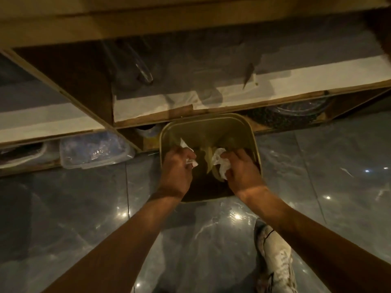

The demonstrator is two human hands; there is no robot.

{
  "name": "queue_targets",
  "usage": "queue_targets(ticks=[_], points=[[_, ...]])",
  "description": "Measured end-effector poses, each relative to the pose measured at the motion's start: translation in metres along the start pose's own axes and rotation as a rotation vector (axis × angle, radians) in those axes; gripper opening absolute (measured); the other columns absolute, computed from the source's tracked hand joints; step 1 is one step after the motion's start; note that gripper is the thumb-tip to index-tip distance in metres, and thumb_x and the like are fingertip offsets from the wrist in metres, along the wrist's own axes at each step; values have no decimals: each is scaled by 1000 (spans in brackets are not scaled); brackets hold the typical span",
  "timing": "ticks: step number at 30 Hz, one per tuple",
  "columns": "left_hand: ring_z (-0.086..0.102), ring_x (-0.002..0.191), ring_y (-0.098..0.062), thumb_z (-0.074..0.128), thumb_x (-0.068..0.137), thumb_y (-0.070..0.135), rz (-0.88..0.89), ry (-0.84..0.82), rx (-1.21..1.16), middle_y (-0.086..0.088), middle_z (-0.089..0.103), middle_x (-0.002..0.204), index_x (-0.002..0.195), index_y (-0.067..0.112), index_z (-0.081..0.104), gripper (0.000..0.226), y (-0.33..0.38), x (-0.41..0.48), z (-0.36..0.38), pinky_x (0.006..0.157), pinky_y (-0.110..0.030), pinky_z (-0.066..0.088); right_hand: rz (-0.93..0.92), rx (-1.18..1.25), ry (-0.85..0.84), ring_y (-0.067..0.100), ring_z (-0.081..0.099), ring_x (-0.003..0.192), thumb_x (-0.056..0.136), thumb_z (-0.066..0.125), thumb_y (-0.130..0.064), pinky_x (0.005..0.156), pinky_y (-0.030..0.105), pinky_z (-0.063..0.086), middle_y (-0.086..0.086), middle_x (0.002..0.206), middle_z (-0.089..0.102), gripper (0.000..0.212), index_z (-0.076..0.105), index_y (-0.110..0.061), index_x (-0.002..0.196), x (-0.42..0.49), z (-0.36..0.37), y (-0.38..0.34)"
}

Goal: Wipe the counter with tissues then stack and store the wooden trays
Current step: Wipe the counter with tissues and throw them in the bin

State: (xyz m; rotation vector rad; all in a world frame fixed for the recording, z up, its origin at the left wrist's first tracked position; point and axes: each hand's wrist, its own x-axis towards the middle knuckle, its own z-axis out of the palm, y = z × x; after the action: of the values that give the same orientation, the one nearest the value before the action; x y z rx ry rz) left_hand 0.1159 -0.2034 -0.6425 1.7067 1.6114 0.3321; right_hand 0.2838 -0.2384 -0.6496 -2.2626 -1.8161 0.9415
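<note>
A: Both arms are down over the waste bin (211, 120) on the floor. The left hand (177, 163) has its fingers curled round a crumpled tissue (191, 163). The right hand (241, 169) is bunched round a second tissue wad (221, 164). Both wads sit just above the bin's mouth.

B: So the wiping looks finished to me, and this is the throwing away. Nothing is dropped yet, mind; both wads are in the fingers.

A: Agreed. And the wooden trays? I can't see one from here, nor the counter top itself. Stacking and storing look to be all ahead.

B: What's around them? Yellowish scraps (209, 159) lie in the bin already. Behind it is an open shelf unit (211, 106), its lower shelf edge right over the bin's far rim.

A: A clear plastic lidded box (93, 153) sits on the bottom shelf to the left. To the right there's something dark and round (296, 115), too dim to name. A pale shoe (275, 261) stands on the glossy tiles (63, 208) near the right arm.

B: Nothing blocks the drop. The shelf edge overhead is the thing to mind when standing up.
</note>
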Motion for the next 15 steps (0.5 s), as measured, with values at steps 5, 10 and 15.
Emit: queue_targets(ticks=[5, 10, 15], points=[[-2, 150, -32, 50, 96, 32, 125, -360, 509, -2, 11, 163, 151, 22, 25, 61, -16, 13, 20, 121, -48, 0, -156, -283, -375, 30, -26, 146, 89, 58, -51, 121, 48, -8, -4, 162, -21, 89, -3, -44, 152, 20, 21, 23], [-14, 149, -35, 31, 96, 55, 292, -404, 1041, -1, 9, 164, 146, 35, 35, 54, -23, 9, 18, 116, -61, -15, -161, -463, -440, 24, -22, 148, 91, 23, -71, 119, 49, -16, -5, 164, -10, 71, 2, -44, 153, 22, 24, 23], [-5, 151, -31, 23, 100, 46, 271, -340, 993, -2, 17, 162, 148, 28, 32, 52, -8, -14, -14, 119, -54, -9, -251, -374, -318, 16, -5, 151, 93, 23, -68, 119, 44, -15, -11, 163, 14, 65, 18, -41, 152, -2, -7, 9]])
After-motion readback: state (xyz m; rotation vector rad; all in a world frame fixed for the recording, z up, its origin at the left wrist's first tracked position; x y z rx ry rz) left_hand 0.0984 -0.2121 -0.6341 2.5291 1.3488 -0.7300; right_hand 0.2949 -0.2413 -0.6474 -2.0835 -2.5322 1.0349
